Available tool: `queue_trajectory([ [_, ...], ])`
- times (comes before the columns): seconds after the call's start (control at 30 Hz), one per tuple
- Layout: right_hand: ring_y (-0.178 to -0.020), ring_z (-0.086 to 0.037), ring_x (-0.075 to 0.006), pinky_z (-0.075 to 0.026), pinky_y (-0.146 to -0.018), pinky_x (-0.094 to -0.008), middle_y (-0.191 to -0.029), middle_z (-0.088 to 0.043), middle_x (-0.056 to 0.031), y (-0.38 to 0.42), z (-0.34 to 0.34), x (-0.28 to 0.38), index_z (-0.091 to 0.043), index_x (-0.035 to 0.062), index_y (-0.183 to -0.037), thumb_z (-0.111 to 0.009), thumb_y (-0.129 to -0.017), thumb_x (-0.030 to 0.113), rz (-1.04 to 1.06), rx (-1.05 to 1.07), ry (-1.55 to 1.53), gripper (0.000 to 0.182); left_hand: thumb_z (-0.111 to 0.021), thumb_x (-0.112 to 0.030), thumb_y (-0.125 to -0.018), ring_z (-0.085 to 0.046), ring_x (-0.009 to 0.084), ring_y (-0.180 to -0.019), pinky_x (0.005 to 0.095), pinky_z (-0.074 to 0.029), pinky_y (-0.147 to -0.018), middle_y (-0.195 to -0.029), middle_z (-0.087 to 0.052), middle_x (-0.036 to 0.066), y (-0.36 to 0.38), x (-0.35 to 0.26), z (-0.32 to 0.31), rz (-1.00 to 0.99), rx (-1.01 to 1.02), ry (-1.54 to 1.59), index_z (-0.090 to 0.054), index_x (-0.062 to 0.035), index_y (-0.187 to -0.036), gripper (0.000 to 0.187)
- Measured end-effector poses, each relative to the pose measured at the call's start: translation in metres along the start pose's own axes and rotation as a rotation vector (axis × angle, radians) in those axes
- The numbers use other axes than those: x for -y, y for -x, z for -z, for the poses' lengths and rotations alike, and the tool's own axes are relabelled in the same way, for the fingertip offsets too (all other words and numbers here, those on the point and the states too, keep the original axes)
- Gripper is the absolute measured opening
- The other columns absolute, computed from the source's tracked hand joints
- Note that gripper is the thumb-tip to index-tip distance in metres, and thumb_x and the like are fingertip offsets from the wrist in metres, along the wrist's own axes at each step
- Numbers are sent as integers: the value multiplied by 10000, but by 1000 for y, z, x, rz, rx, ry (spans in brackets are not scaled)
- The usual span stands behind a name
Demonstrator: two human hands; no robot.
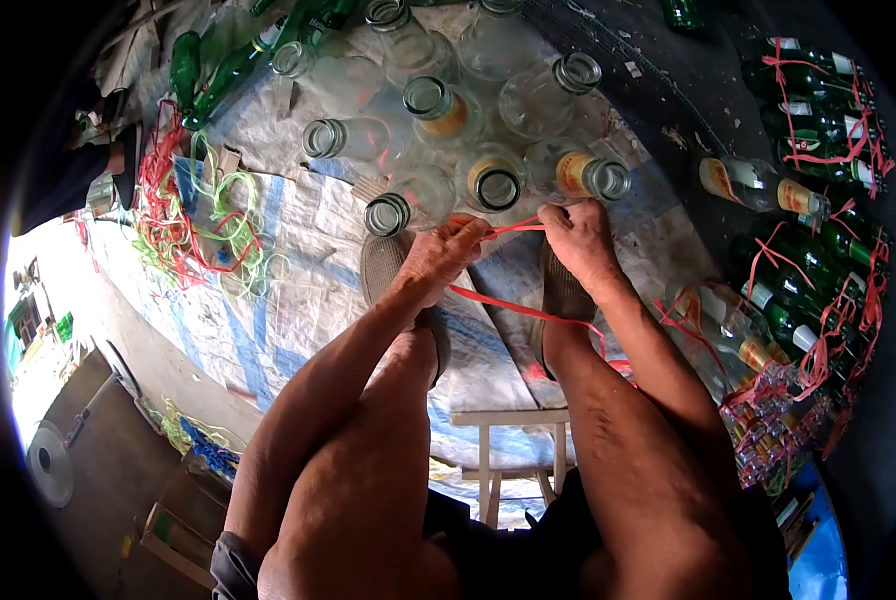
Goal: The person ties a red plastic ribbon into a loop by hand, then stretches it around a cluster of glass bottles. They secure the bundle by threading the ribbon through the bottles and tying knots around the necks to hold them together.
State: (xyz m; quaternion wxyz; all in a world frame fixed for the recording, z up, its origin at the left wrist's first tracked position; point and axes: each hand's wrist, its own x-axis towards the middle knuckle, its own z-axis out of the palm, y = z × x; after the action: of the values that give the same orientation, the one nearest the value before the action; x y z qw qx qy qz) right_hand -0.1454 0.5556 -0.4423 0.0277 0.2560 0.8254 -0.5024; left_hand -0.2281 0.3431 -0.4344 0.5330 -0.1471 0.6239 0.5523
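My left hand (444, 258) and my right hand (578, 240) are both closed on a red plastic string (514, 229), which is stretched taut in the short gap between them. A loose length of the same string sags below, toward my right shin. Just beyond my hands stand several clear glass bottles (548, 95) in a cluster, mouths up and some leaning outward. A few have yellow-orange labels. Nearest my left hand is a clear bottle's mouth (387, 214); a labelled bottle (496, 184) stands just behind the taut string. Whether the string passes around the bottles is hidden.
A tangle of red and green string (193, 215) lies on the left of the white sheet (298, 250). Green bottles (818, 125) tied with red string fill the right side. One clear bottle (758, 186) lies there too. A wooden stool (508, 416) stands between my legs.
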Motion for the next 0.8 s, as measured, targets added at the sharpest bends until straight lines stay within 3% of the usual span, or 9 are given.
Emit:
queue_trajectory([
  [0.27,-719,-618,-502,-496,-606,-506,-761,-631,-278,7,-15,-10,-644,-9,-818,-579,-863,214,11,-33,88,237,-657,-340,-1019,-327,20,-556,228,-205,-500,-670,-427,-96,0,-1,21,-86,86,-127,-709,-63,-979,284],
  [0.37,-673,-571,-234,-455,-669,-398,-696,-585,-124,14,-14,4,-566,-37,-804,-594,-884,136,-18,-22,92,192,-651,-350,-1004,-328,24,-563,233,-217,-510,-677,-416,-99,6,-10,21,-74,33,-207,-707,-81,-944,282],
  [0.4,-692,-600,-252,-467,-680,-399,-722,-616,-131,14,-13,3,-593,-35,-825,-613,-877,158,-130,50,134,201,-644,-340,-988,-349,27,-583,235,-237,-522,-694,-431,-94,7,-15,24,-42,63,-237,-703,-90,-915,267],
  [0.5,-692,-596,-256,-466,-682,-402,-723,-615,-129,14,-15,3,-606,-31,-833,-617,-874,165,-34,-15,72,200,-626,-326,-988,-363,25,-595,227,-244,-529,-707,-448,-90,9,-18,26,-110,126,-280,-698,-86,-895,267],
  [0.6,-699,-593,-249,-463,-686,-400,-726,-616,-124,18,-13,9,-604,-29,-826,-620,-872,165,-120,27,110,200,-633,-319,-982,-368,25,-594,218,-243,-529,-709,-457,-89,16,-22,23,-66,88,-230,-697,-87,-884,260],
  [0.7,-681,-565,-240,-451,-677,-396,-707,-592,-117,17,-18,9,-593,-20,-805,-632,-867,174,1,-78,85,208,-659,-305,-982,-367,25,-592,219,-246,-528,-707,-460,-90,16,-22,23,-48,73,-198,-706,-81,-903,242],
  [0.8,-672,-546,-203,-446,-672,-373,-699,-564,-93,17,-14,10,-587,-14,-805,-635,-871,167,-56,-19,48,199,-699,-335,-992,-380,22,-614,221,-270,-543,-718,-470,-92,21,-20,20,-36,50,-101,-712,-70,-930,272],
])
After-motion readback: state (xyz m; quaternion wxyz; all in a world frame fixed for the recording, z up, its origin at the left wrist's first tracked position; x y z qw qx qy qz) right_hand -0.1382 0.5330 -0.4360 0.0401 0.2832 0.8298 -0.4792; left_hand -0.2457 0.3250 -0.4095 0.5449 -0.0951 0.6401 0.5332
